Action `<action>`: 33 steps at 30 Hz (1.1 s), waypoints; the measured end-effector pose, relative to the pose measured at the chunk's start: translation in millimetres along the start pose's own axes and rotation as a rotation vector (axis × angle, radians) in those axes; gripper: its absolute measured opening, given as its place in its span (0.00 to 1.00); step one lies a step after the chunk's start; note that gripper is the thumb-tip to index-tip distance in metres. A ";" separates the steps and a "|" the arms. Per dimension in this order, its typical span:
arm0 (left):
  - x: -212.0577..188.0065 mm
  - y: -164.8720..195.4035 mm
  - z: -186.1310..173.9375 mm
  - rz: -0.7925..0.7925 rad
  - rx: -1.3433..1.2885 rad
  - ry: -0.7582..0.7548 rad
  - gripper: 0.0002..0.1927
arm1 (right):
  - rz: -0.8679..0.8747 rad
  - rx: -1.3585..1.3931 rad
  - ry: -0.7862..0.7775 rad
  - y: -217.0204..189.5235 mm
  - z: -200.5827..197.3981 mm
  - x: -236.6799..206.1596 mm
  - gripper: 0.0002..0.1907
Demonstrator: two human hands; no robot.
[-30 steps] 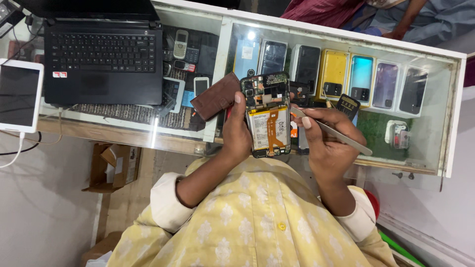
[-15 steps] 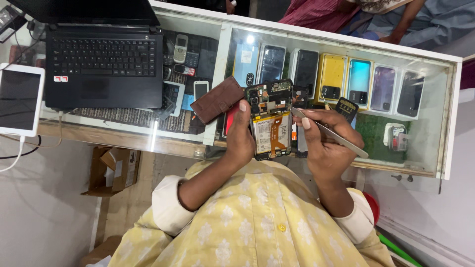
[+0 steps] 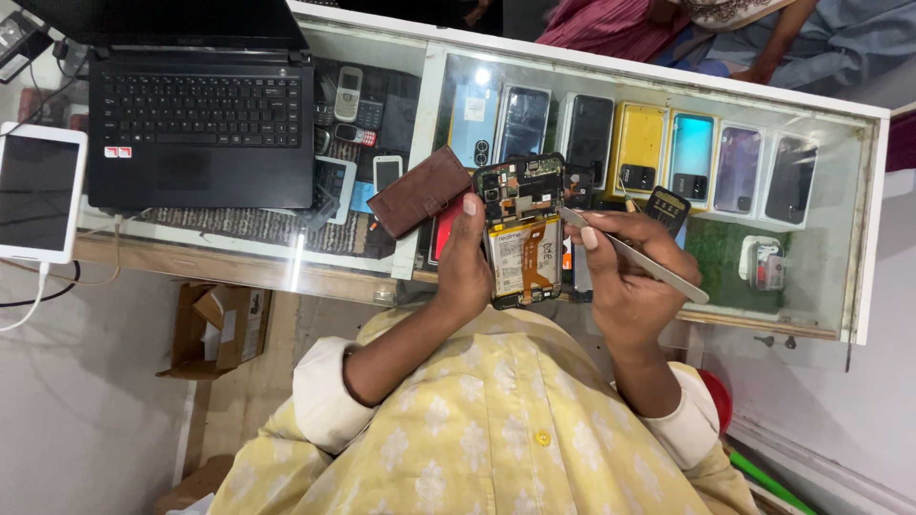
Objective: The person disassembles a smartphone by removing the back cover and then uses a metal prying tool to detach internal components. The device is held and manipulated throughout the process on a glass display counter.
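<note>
While the left hand (image 3: 465, 270) grips an opened smartphone with its back cover off and battery exposed (image 3: 521, 232) at centre frame, the right hand (image 3: 625, 277) pinches slim metal tweezers (image 3: 634, 256), tip touching the phone's right edge. Both hover over the glass-topped display desk (image 3: 821, 153); a black laptop (image 3: 196, 114) sits upper left.

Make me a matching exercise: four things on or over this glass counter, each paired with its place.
Things:
1. black laptop
2. white tablet
3. opened phone with its back cover off
4. grey metal tweezers

Places:
A. in the right hand
B. at the counter's far left edge, cable attached
C. in the left hand
D. on the glass counter top, left part

Pairs: 1-D, 2-B, 3-C, 4-A
</note>
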State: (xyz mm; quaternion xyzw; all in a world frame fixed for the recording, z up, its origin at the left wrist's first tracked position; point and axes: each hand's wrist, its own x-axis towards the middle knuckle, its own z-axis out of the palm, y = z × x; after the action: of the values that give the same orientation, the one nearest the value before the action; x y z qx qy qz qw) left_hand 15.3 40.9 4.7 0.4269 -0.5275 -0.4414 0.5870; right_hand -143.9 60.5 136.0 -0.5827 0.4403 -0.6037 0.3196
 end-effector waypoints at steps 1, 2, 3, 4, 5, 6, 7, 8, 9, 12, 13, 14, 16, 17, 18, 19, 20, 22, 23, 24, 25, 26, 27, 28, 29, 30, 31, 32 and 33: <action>-0.5 -0.6 0.7 -0.093 -0.136 -0.009 0.27 | -0.023 -0.041 0.000 -1.3 0.2 0.2 0.06; -1.6 -1.6 1.0 -0.064 -0.099 -0.005 0.24 | -0.048 -0.081 0.001 -2.7 0.7 0.7 0.06; -3.3 -2.5 0.9 -0.033 -0.061 -0.001 0.22 | -0.073 -0.120 0.001 -4.2 1.7 1.6 0.05; -5.8 -3.7 0.7 -0.004 -0.024 0.004 0.20 | -0.141 -0.233 0.000 -6.2 2.4 2.5 0.05; -7.9 -5.0 -1.2 0.132 0.133 0.016 0.19 | -0.208 -0.345 -0.002 -8.4 3.0 3.5 0.04; -9.8 -6.2 -4.4 0.267 0.290 0.026 0.22 | -0.276 -0.458 -0.005 -10.8 4.0 4.2 0.04; -11.0 -7.4 -6.4 0.403 0.447 0.035 0.27 | -0.318 -0.504 -0.014 -13.2 5.4 4.5 0.05; -12.7 -8.3 -7.3 0.444 0.448 0.040 0.31 | -0.361 -0.549 -0.023 -15.5 7.2 4.3 0.05; -14.8 -8.8 -8.2 0.485 0.449 0.045 0.35 | -0.403 -0.595 -0.031 -17.5 9.2 4.2 0.05; -17.7 -10.5 -6.7 0.499 0.454 0.059 0.39 | -0.426 -0.566 -0.046 -21.4 14.2 3.6 0.05; -17.2 -11.4 -6.4 0.490 0.460 0.067 0.39 | -0.373 -0.554 -0.050 -22.1 14.7 4.2 0.05; -17.5 -12.4 -6.2 0.483 0.473 0.084 0.39 | -0.314 -0.542 -0.056 -23.1 15.0 3.8 0.05; -17.5 -15.5 -4.2 0.471 0.496 0.119 0.39 | -0.244 -0.498 -0.065 -24.0 14.6 4.3 0.05; -16.4 -17.4 -4.1 0.436 0.498 0.124 0.36 | -0.236 -0.464 -0.064 -23.6 14.5 5.5 0.05; -18.5 -18.7 -3.3 0.395 0.498 0.126 0.34 | -0.223 -0.432 -0.065 -24.1 14.2 5.4 0.05; -22.4 -19.9 -1.7 0.349 0.497 0.127 0.32 | -0.192 -0.449 -0.068 -24.8 13.7 4.7 0.06; -23.3 -21.3 -0.9 0.329 0.502 0.133 0.30 | -0.166 -0.464 -0.068 -25.3 14.0 4.6 0.06; -23.5 -23.9 0.1 0.292 0.514 0.141 0.26 | -0.152 -0.500 -0.074 -25.6 15.1 3.8 0.06; -24.1 -24.5 1.0 0.267 0.518 0.146 0.24 | -0.160 -0.525 -0.082 -25.8 15.2 2.9 0.06; -23.3 -24.6 1.4 0.244 0.524 0.151 0.23 | -0.169 -0.549 -0.090 -25.4 15.6 2.2 0.06; -23.1 -24.0 2.0 0.219 0.529 0.157 0.22 | -0.169 -0.547 -0.093 -24.6 15.9 1.0 0.07; -22.5 -23.0 2.2 0.226 0.534 0.158 0.21 | -0.171 -0.544 -0.096 -22.9 16.5 -0.2 0.07; -21.6 -21.3 1.9 0.233 0.539 0.160 0.20 | -0.172 -0.542 -0.099 -20.7 16.5 -1.2 0.07; -22.5 -19.3 2.7 0.237 0.544 0.160 0.19 | -0.156 -0.542 -0.124 -18.1 14.3 -2.9 0.07; -24.6 -16.9 3.8 -0.007 0.183 0.166 0.19 | -0.139 -0.543 -0.150 -15.3 11.1 -4.5 0.07; -25.5 -15.0 4.4 -0.245 -0.179 0.168 0.22 | -0.125 -0.542 -0.174 -11.1 7.9 -5.3 0.07; -26.4 -13.5 4.4 -0.481 -0.541 0.165 0.27 | -0.056 -0.498 -0.188 -5.9 5.1 -5.8 0.06; -27.6 -12.8 3.7 -0.473 -0.453 0.139 0.28 | 0.015 -0.453 -0.203 -0.1 2.7 -6.3 0.06; -29.4 -12.4 2.7 -0.467 -0.364 0.114 0.29 | 0.087 -0.407 -0.219 4.9 0.2 -7.4 0.05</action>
State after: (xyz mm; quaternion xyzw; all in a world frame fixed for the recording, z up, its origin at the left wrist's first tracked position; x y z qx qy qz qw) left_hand 10.2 66.3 -14.3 0.4485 -0.2933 -0.6270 0.5653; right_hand -143.5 65.2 128.4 -0.6776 0.5404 -0.4213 0.2671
